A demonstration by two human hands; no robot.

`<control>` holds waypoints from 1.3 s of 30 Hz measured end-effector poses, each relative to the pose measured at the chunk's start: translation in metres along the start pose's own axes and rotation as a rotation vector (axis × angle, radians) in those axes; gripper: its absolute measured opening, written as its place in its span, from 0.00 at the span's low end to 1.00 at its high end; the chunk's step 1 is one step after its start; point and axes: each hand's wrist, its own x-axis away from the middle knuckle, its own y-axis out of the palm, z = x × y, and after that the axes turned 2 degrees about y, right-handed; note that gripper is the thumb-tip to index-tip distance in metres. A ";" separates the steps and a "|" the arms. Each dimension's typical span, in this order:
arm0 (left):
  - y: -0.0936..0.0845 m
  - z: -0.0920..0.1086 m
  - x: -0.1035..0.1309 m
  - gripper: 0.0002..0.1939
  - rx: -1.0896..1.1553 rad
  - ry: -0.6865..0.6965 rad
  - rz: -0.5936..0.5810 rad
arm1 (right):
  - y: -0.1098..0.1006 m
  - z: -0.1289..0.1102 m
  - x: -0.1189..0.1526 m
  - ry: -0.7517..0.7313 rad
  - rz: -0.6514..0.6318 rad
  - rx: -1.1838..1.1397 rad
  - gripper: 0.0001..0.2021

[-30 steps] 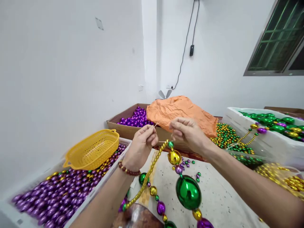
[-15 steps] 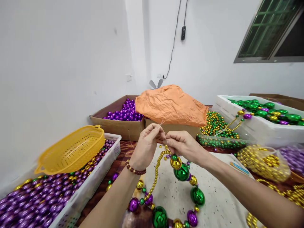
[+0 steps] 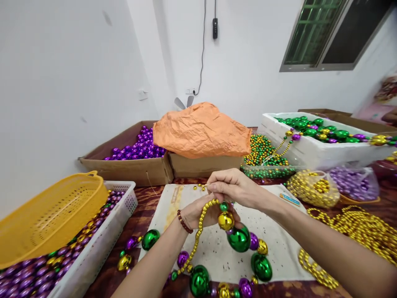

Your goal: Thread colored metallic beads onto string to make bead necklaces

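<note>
Head view: pale sheet (image 3: 285,250) spread flat. Bead necklace (image 3: 238,239) in loop above near edge, partly beyond it. Left hand (image 3: 204,213) palm up behind gold strand, grip hidden, impossible to judge. Right hand (image 3: 231,186) just above, finger and thumb pinched together. Blue packet (image 3: 290,199) by far right corner. Loose gold beads (image 3: 199,188) at far edge. Thin string end (image 3: 204,185), seemingly in right-hand pinch. Step, probably: securing string at loop's top. Next, probably needing firm pinch, loop supported underneath.

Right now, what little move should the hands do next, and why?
Maybe the right hand should gently tug upward on whatever it's pinching: it sits just above where the gold bead strand and small green bead nearly meet, and the left hand beneath could steady them.
</note>
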 end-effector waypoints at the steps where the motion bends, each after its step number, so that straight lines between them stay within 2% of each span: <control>1: 0.000 -0.002 -0.001 0.15 0.031 -0.017 -0.039 | -0.002 0.001 0.002 0.005 -0.008 0.001 0.09; 6: -0.010 -0.005 -0.005 0.16 0.020 0.031 -0.093 | -0.010 -0.003 0.007 0.057 -0.027 0.010 0.08; 9: -0.006 0.007 -0.008 0.17 -0.069 0.081 -0.120 | -0.016 -0.012 0.008 0.053 -0.038 0.086 0.08; 11: 0.004 0.020 -0.009 0.14 -0.201 0.141 -0.102 | -0.021 -0.018 0.008 0.027 -0.036 0.162 0.08; 15: 0.038 0.050 -0.012 0.11 -0.633 0.239 0.105 | -0.036 -0.035 0.006 -0.080 0.014 0.377 0.10; 18: 0.066 0.070 -0.017 0.09 -0.896 0.380 0.280 | -0.047 -0.058 0.004 -0.187 0.099 0.578 0.12; 21: 0.092 0.089 -0.023 0.09 -1.044 0.542 0.362 | -0.054 -0.087 0.002 -0.284 0.178 0.726 0.12; 24: 0.116 0.109 -0.029 0.08 -1.121 0.711 0.411 | -0.062 -0.118 0.003 -0.387 0.229 0.732 0.13; 27: 0.142 0.134 -0.034 0.07 -1.061 0.880 0.392 | -0.073 -0.151 0.007 -0.495 0.260 0.660 0.12; 30: 0.173 0.163 -0.040 0.06 -0.917 0.920 0.244 | -0.088 -0.186 0.010 -0.591 0.299 0.616 0.10; 32: 0.194 0.185 -0.043 0.06 -0.891 0.931 0.193 | -0.099 -0.211 0.011 -0.659 0.342 0.588 0.09; 36: 0.237 0.221 -0.045 0.05 -0.976 0.967 0.240 | -0.117 -0.256 0.019 -0.806 0.450 0.511 0.09; 39: 0.262 0.233 -0.040 0.05 -1.046 0.963 0.263 | -0.127 -0.275 0.026 -0.836 0.518 0.520 0.16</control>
